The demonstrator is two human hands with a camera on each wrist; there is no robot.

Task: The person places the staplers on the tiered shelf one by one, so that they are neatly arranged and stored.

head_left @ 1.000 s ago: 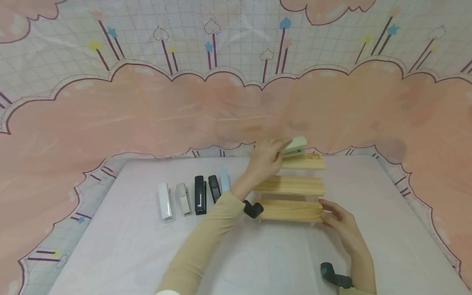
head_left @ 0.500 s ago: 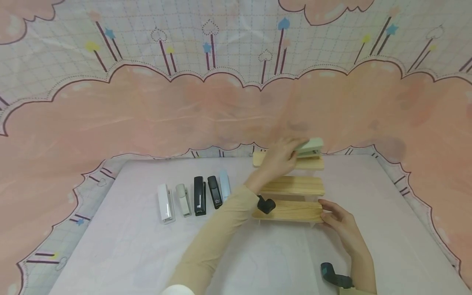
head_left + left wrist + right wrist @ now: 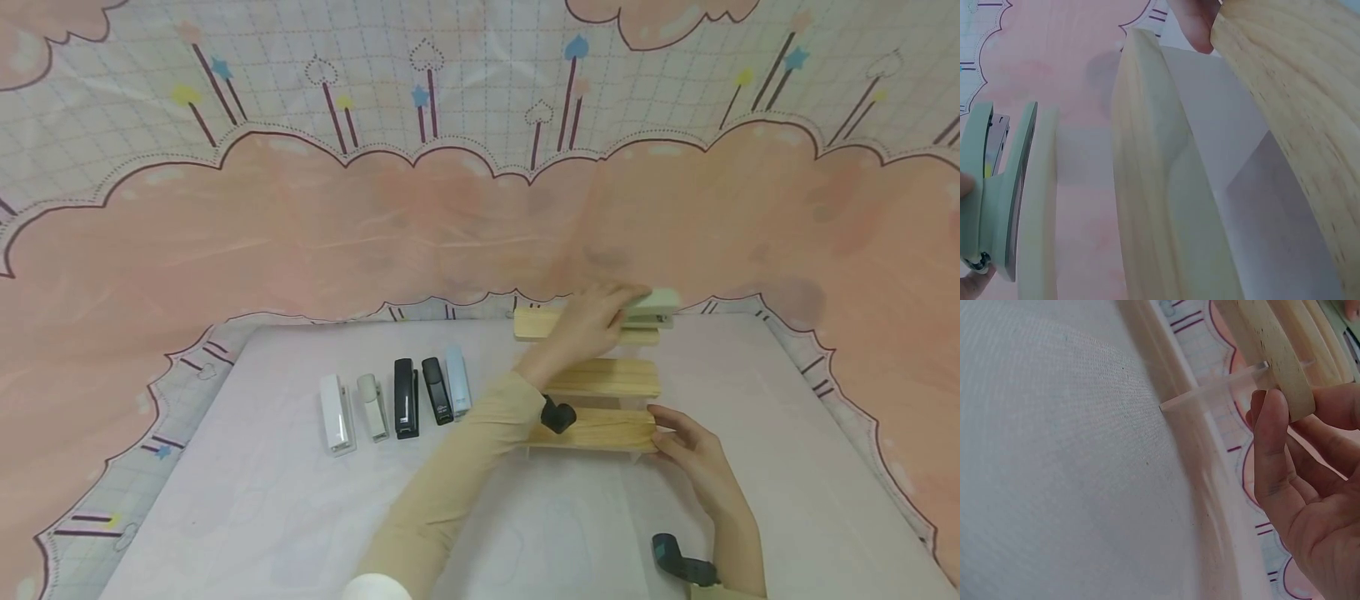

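In the head view my left hand (image 3: 592,325) grips a pale green stapler (image 3: 654,307) at the right end of the top board of a three-tier wooden shelf (image 3: 600,379). The left wrist view shows the same stapler (image 3: 1007,194) lying along the top board (image 3: 1039,206), with a finger and thumb on it at the left edge. My right hand (image 3: 697,454) holds the right end of the lowest board. In the right wrist view, the thumb and fingers of the right hand (image 3: 1310,481) pinch that board's end (image 3: 1294,394), above a clear support leg (image 3: 1210,390).
Left of the shelf, a row of staplers lies on the white table (image 3: 247,500): white (image 3: 337,414), light grey (image 3: 373,407), large black (image 3: 407,398), small black (image 3: 437,391) and light blue (image 3: 457,382). A patterned cloth (image 3: 375,225) hangs behind.
My left hand has carried the green stapler rightward along the top board and slightly lower, to its right end. The right hand has stayed in place on the lowest board.
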